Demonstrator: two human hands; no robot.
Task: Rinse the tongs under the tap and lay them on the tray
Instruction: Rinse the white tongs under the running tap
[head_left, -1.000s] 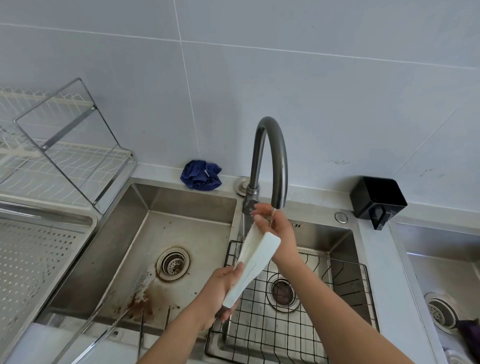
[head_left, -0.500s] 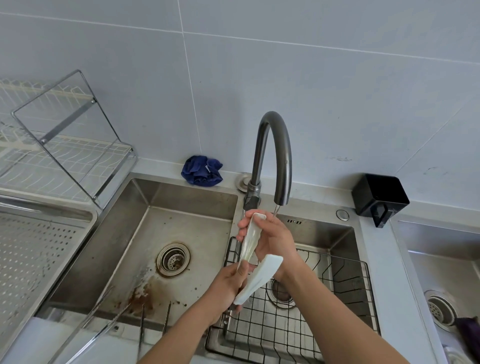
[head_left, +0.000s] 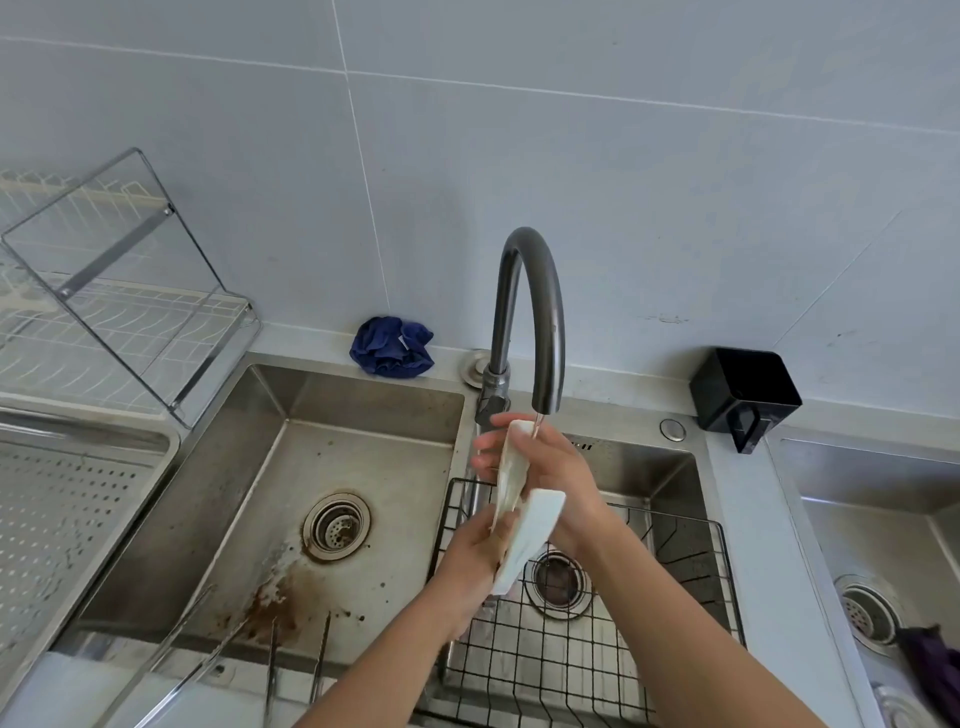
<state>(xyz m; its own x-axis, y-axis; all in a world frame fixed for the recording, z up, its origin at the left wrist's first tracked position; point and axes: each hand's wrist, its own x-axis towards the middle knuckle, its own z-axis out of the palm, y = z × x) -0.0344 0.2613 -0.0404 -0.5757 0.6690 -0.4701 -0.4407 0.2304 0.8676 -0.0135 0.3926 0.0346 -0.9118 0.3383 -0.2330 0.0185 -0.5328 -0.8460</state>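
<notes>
Along the near rim of the left basin (head_left: 363, 467) lie slim metal tongs (head_left: 271, 654), their tips pointing into the basin towards a brown stain (head_left: 270, 608). To the right, a black wire basket (head_left: 571, 649) sits inside the right basin (head_left: 639, 467), its rim close to the basin walls.

Both forearms reach in from the near edge over this basket. The left hand (head_left: 478, 561) has its fingers curled round the near, joined end of the white tongs (head_left: 530, 540). The right hand (head_left: 550, 467) wraps round the far arm of the white tongs and lifts its tip to the mouth of the tap (head_left: 530, 312), where a thin stream of water (head_left: 536, 423) meets it. The two arms of the tongs stand spread apart. The hands fill the room between spout and basket rim.

At the left, the perforated tray (head_left: 62, 519) meets the left basin's edge with a raised, rounded rim; bare steel lies between them and the drain (head_left: 336, 525). At the right edge is a third basin (head_left: 883, 519) with a purple cloth (head_left: 930, 660).

Further back, a wire dish rack (head_left: 119, 291) stands behind the tray. A crumpled blue cloth (head_left: 392, 353) lies on the ledge left of the tap's base, and its small white tag is too small to read. A black holder (head_left: 743, 395) sits on the ledge to the right. A small mark on the right basin's far wall cannot be read. Grey tiled wall (head_left: 675, 156) closes the far side.
</notes>
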